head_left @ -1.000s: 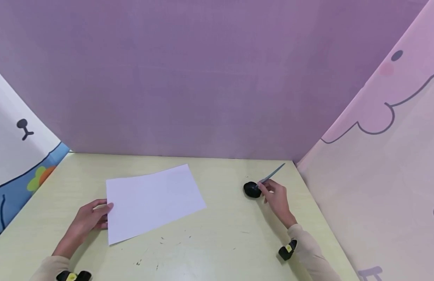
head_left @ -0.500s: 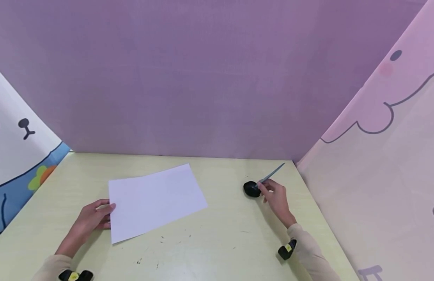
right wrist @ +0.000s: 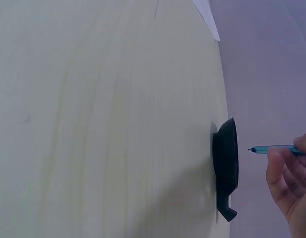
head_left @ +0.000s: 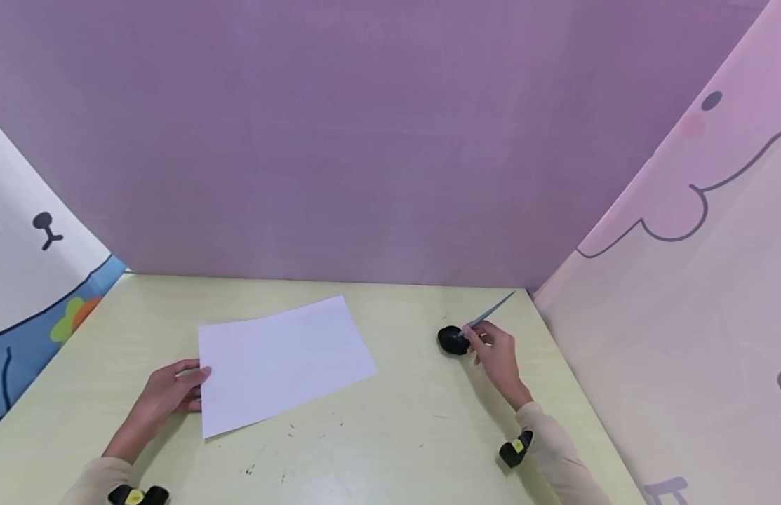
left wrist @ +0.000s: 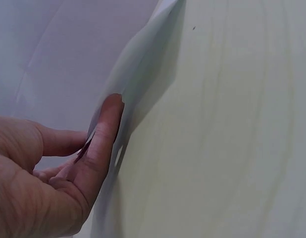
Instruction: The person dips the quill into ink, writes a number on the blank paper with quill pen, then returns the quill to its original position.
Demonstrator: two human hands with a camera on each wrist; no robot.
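The right hand (head_left: 496,354) pinches a thin blue pen (head_left: 489,315), its tip poised just above the black dish (head_left: 452,340). Left of the dish, the left hand (head_left: 169,393) pinches the paper sheet (head_left: 283,361) by its lifted edge. A careless dip may tip the dish or drip onto the surface (head_left: 390,449).

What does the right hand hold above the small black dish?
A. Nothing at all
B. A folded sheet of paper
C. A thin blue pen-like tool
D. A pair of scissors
C. The right hand pinches a thin blue pen-like tool, and the right wrist view shows its tip pointing at the small black dish; the white sheet of paper lies by the left hand instead.
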